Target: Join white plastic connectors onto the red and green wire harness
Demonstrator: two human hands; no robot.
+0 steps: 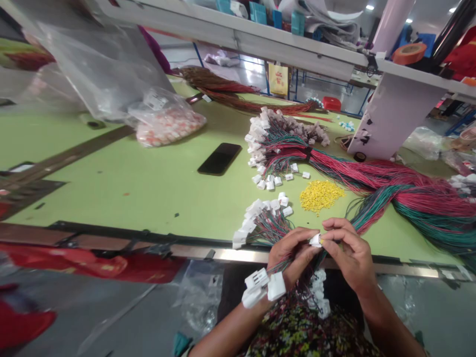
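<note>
Between thumb and fingers, my left hand (295,252) pinches a small white connector (316,241) at the table's front edge. My right hand (347,253) is closed at the connector's right end, with a bit of yellow showing at its fingertips, likely one of the small yellow pieces. Thin wires run through my left hand, and several white connectors (263,287) hang over its wrist. More white connectors (319,295) dangle below, between my forearms. Just beyond my hands lies a pile of small yellow pieces (321,196). A wire bunch with white connectors (256,218) rests left of it.
A thick bundle of red and green wires (372,173) stretches across the right side. A black phone (219,159) lies mid-table, with a clear bag of pale parts (167,121) behind it. Overhead runs a shelf (260,32), held by a panel (394,114) at right.
</note>
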